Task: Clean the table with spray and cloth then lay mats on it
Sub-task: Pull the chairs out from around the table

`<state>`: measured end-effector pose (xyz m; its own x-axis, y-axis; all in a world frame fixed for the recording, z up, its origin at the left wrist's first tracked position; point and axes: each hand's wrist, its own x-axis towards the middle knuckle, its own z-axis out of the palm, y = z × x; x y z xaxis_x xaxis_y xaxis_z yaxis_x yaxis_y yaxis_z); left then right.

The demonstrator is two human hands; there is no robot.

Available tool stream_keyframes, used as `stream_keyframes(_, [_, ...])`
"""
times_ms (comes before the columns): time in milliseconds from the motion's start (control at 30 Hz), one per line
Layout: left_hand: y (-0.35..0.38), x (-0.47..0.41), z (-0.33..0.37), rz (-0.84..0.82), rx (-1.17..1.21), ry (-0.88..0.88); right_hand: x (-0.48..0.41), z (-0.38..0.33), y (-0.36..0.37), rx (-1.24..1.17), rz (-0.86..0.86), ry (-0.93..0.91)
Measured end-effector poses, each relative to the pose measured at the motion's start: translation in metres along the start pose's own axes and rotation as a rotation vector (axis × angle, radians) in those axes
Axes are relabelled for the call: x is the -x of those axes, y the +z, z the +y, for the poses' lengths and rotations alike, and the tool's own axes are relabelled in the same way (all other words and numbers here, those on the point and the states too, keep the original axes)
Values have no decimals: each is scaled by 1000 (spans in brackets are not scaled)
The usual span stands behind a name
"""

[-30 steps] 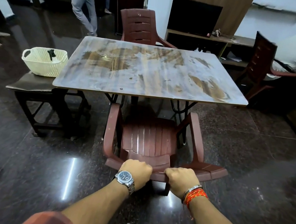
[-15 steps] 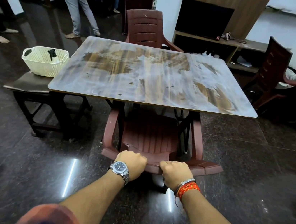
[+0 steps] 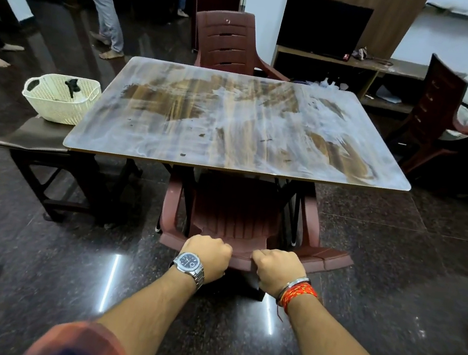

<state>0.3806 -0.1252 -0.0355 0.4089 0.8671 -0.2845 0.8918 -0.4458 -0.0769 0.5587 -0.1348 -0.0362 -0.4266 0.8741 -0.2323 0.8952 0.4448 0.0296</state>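
Both hands grip the top edge of a maroon plastic chair's backrest: the left hand, with a steel wristwatch, and the right hand, with red threads and a bangle at the wrist, are curled into fists side by side over it. That chair's seat sits under the near edge of the table, directly ahead. Its rectangular wood-grain top is smeared almost all over with a whitish, streaky film, brown patches showing through. A cream perforated basket rests on a low stool just left of the table.
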Motion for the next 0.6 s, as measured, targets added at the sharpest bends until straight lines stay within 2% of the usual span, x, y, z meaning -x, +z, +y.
stream_keyframes(133, [0,1,-1,-15,6,20,0,-2,5,-26,37,4])
stream_keyframes(300, [-6,-3,-13,-24,65,189,10,4,9,-192,195,-90])
stream_keyframes(400, [-27,-23,-15,-86,254,246,10,26,3,-317,414,-27])
stream_keyframes(500, [-48,-61,0,182,275,241,3,72,-3,-310,605,133])
stream_keyframes(600, [-67,-100,30,378,250,164,0,123,-6,-266,644,284])
